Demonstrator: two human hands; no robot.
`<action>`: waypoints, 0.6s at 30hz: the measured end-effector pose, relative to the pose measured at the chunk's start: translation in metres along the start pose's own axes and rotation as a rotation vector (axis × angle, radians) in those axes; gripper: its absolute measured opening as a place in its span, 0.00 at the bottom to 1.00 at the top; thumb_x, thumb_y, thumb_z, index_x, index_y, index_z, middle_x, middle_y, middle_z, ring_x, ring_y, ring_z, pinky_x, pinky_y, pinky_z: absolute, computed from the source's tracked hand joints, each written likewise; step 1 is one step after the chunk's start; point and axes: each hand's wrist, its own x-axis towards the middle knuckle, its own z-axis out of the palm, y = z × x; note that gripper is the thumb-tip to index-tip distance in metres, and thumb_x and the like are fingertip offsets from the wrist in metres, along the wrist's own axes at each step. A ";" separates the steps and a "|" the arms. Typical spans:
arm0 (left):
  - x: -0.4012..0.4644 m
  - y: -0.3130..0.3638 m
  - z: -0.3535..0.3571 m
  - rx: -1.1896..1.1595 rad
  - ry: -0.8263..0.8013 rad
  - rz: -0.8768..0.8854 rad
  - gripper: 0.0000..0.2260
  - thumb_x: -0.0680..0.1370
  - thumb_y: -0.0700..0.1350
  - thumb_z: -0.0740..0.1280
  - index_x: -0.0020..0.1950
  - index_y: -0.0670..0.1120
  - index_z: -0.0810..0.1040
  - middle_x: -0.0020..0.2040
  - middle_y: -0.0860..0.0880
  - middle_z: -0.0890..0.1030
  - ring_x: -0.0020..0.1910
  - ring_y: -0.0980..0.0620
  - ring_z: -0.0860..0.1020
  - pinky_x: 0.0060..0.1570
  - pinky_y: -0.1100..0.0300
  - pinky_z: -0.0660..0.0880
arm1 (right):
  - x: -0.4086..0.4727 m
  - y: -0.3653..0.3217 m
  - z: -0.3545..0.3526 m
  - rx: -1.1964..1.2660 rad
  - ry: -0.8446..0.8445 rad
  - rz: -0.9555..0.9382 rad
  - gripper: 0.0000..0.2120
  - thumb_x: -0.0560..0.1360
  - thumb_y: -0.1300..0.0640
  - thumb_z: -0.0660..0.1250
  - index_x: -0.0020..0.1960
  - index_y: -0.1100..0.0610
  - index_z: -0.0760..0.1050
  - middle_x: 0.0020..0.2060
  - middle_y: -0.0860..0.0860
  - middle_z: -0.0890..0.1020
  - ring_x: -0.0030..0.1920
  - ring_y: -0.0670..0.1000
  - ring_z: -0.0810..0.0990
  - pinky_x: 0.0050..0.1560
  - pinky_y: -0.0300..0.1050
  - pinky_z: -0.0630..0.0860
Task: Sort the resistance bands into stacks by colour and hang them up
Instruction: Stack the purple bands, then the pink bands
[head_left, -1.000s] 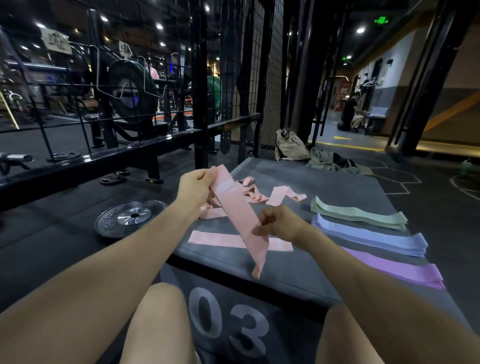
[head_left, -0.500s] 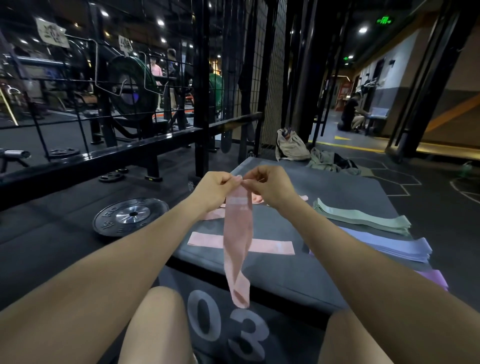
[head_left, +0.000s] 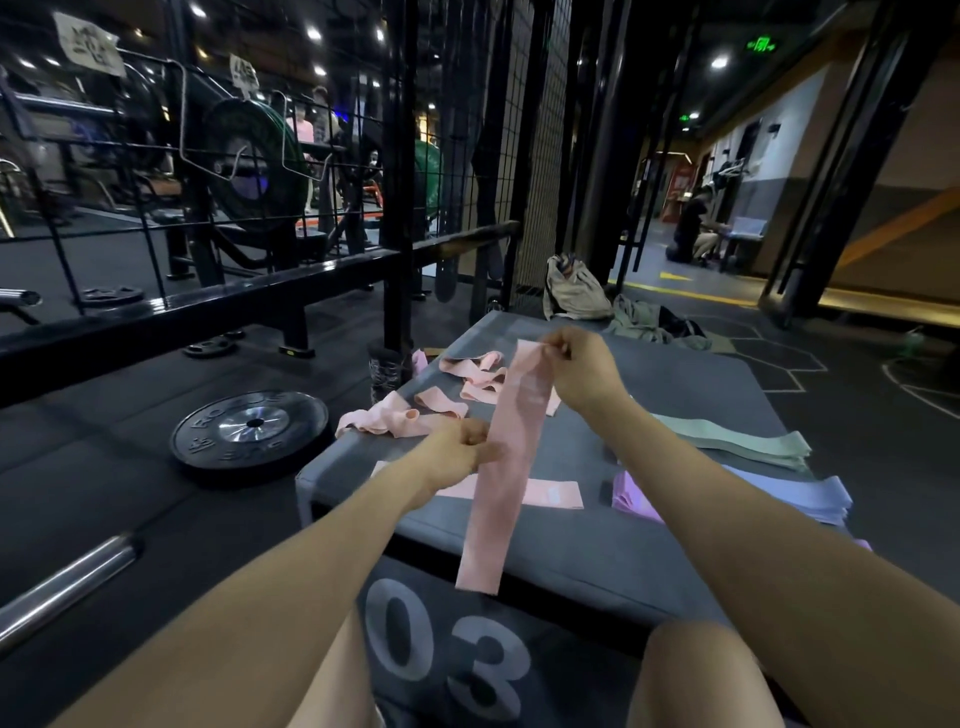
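A long pink resistance band (head_left: 506, 467) hangs over the grey padded box (head_left: 675, 395) marked 03. My right hand (head_left: 582, 371) pinches its top end. My left hand (head_left: 457, 457) grips it at mid-length. One pink band (head_left: 550, 492) lies flat under it near the box's front edge. Several loose pink bands (head_left: 447, 400) lie crumpled at the far left of the box. On the right lie a green stack (head_left: 743, 441), a blue stack (head_left: 810, 493) and a purple stack (head_left: 631, 493).
A black weight plate (head_left: 249, 431) lies on the floor left of the box, with a barbell (head_left: 57, 592) nearer me. A black rack frame (head_left: 208, 306) and wire mesh wall (head_left: 535, 156) stand behind. A bag (head_left: 571, 291) and clothes (head_left: 654, 322) lie beyond the box.
My left hand slid down from the band's top to its middle, while my right hand kept the top end and moved right. The band now hangs slanted and flatter.
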 end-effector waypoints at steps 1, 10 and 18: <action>0.000 0.001 0.003 0.022 0.020 0.001 0.07 0.78 0.39 0.64 0.40 0.46 0.73 0.32 0.55 0.75 0.33 0.60 0.72 0.35 0.73 0.70 | 0.000 0.005 -0.001 0.006 0.015 0.021 0.10 0.79 0.66 0.57 0.55 0.65 0.75 0.42 0.54 0.75 0.42 0.52 0.72 0.29 0.33 0.67; -0.004 -0.015 -0.001 0.091 -0.073 -0.020 0.15 0.74 0.58 0.63 0.32 0.52 0.69 0.35 0.51 0.67 0.38 0.51 0.65 0.43 0.57 0.63 | 0.007 0.042 -0.009 0.148 0.180 0.246 0.08 0.77 0.63 0.58 0.45 0.57 0.75 0.40 0.56 0.80 0.41 0.56 0.77 0.35 0.46 0.72; -0.010 -0.031 -0.018 0.201 -0.210 -0.142 0.10 0.70 0.43 0.75 0.46 0.45 0.77 0.42 0.49 0.80 0.40 0.53 0.76 0.40 0.66 0.71 | 0.007 0.079 -0.010 0.238 0.291 0.444 0.08 0.76 0.64 0.59 0.45 0.58 0.76 0.47 0.61 0.82 0.50 0.62 0.80 0.54 0.60 0.77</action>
